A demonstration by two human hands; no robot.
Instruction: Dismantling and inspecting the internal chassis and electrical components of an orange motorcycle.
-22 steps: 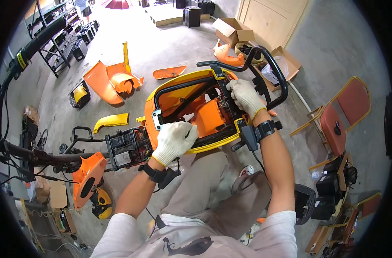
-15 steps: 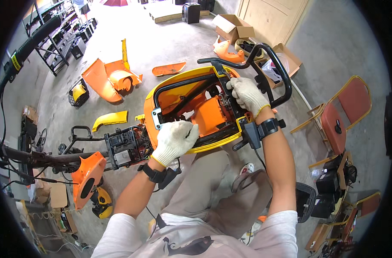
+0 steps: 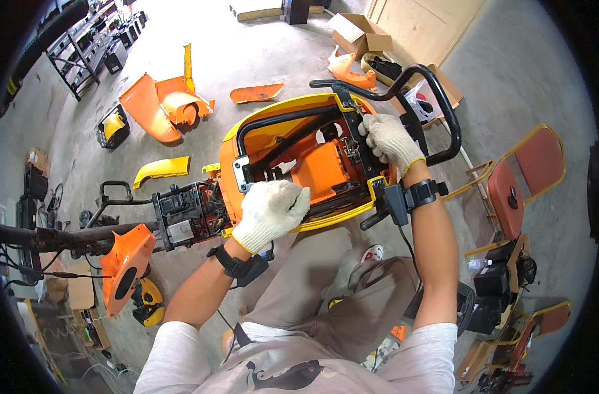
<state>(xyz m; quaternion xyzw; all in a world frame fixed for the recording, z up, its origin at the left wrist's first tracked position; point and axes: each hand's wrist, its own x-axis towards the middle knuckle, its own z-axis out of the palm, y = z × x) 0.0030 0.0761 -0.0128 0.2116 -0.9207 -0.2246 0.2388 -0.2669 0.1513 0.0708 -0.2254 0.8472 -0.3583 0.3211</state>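
An orange and yellow scooter body shell lies before me. A bent black bar crosses its opening, and orange plastic shows inside. My left hand, in a white knit glove, is curled closed over the shell's near front rim; its fingertips are hidden. My right hand, gloved too, has its fingers closed at the black metal bracket at the shell's right end. A looped black tube rack rises beside that hand. Left of the shell is an exposed frame section with a black box.
Orange panels, a flat orange piece and a yellow strip lie on the floor beyond. An orange part hangs at left. Red chairs and cardboard boxes stand at right.
The shell and rack have shifted slightly right, away from the frame section, with both hands moving along. Both hands keep much the same hold. The view has tilted a little.
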